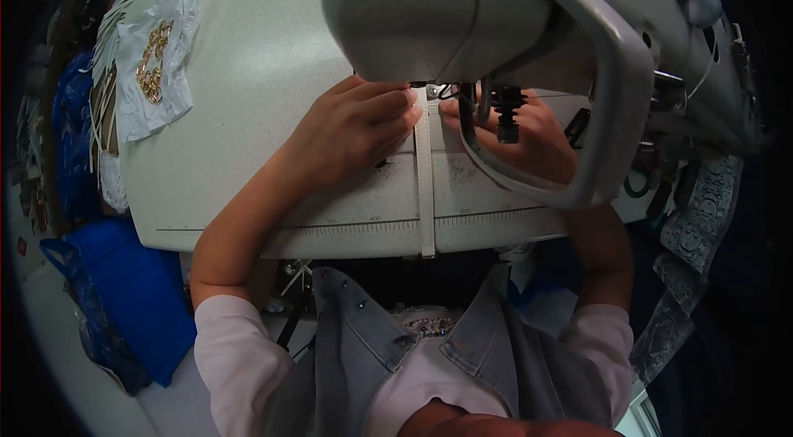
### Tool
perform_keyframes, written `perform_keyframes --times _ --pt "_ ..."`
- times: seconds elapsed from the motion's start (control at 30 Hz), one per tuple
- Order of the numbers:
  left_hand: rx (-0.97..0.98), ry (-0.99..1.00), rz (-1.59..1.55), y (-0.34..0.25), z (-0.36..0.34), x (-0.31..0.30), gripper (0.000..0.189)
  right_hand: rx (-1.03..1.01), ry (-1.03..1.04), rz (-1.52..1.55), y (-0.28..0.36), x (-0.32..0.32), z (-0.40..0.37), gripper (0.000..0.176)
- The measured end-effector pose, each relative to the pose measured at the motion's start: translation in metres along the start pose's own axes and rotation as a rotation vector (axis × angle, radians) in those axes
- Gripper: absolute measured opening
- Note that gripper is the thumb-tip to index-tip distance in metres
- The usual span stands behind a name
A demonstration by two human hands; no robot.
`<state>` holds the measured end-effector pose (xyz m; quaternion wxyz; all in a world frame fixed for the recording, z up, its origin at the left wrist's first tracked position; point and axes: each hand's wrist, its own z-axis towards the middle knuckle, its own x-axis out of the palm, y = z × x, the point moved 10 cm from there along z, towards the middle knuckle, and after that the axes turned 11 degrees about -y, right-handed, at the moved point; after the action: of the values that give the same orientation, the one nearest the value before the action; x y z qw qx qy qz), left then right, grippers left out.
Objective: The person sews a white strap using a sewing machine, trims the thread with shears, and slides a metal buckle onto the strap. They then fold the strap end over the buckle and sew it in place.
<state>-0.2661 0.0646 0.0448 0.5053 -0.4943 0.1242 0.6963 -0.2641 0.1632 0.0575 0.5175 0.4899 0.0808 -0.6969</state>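
A narrow white strap with stitching along it runs from under the sewing machine head to the front edge of the table. My left hand is closed, its fingertips pressed together at the strap's left edge by the needle area. On the other side, my right hand rests low with bent fingers. One fingertip shows just right of the strap; the machine's curved lever and a black knob hide the rest. What those fingers hold, if anything, cannot be made out.
A grey curved lever arches over my right hand. Gold chain-like pieces lie on white paper at the left, near thin white strips. A printed ruler follows the front edge. Patterned grey trim hangs at right.
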Motion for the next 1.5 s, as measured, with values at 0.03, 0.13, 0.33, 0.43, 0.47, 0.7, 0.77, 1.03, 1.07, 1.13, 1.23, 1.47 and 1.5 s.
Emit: perform_keyframes --times 0.03,0.13,0.33,0.43,0.47,0.7,0.77,1.03,1.07,1.13,1.23,1.47,1.5 --pt "0.001 -0.002 -0.002 0.000 0.000 0.001 0.023 0.001 0.002 -0.002 -0.003 0.002 -0.003 0.016" --pt "-0.036 0.004 0.012 0.002 -0.001 0.004 0.023 0.081 0.011 -0.116 -0.016 0.006 -0.012 0.017" --pt "0.078 -0.087 -0.050 -0.017 0.001 -0.005 0.024 -0.017 -0.051 -0.106 -0.003 0.002 -0.006 0.018" --pt "0.017 -0.040 -0.051 -0.010 0.002 -0.002 0.023 -0.035 0.022 0.028 0.001 0.014 -0.008 0.020" --pt "0.010 -0.043 -0.032 -0.008 0.002 -0.003 0.023 -0.002 0.045 -0.010 -0.002 0.015 -0.007 0.021" --pt "-0.017 -0.052 0.018 -0.002 0.004 -0.004 0.025 0.090 0.029 -0.137 -0.014 0.015 -0.009 0.023" --pt "-0.013 -0.057 0.019 -0.003 0.004 -0.005 0.025 0.082 0.040 -0.162 -0.011 0.012 -0.009 0.023" --pt "-0.057 -0.048 -0.018 0.001 0.004 -0.003 0.026 0.089 0.058 -0.178 -0.014 0.015 -0.011 0.026" --pt "-0.062 -0.055 -0.025 0.002 0.004 -0.003 0.027 0.095 0.063 -0.177 -0.014 0.015 -0.011 0.026" --pt "-0.067 -0.063 -0.032 0.002 0.003 -0.004 0.027 0.102 0.065 -0.176 -0.014 0.015 -0.012 0.027" --pt "-0.125 -0.030 -0.052 0.008 0.001 0.000 0.028 0.136 0.070 -0.152 -0.019 0.018 -0.014 0.028" --pt "-0.108 -0.065 -0.019 0.010 -0.001 -0.001 0.030 0.101 0.025 -0.133 -0.012 0.014 -0.012 0.026" --pt "-0.132 -0.054 -0.017 0.012 -0.002 0.000 0.030 0.098 -0.005 -0.113 -0.010 0.011 -0.011 0.025"
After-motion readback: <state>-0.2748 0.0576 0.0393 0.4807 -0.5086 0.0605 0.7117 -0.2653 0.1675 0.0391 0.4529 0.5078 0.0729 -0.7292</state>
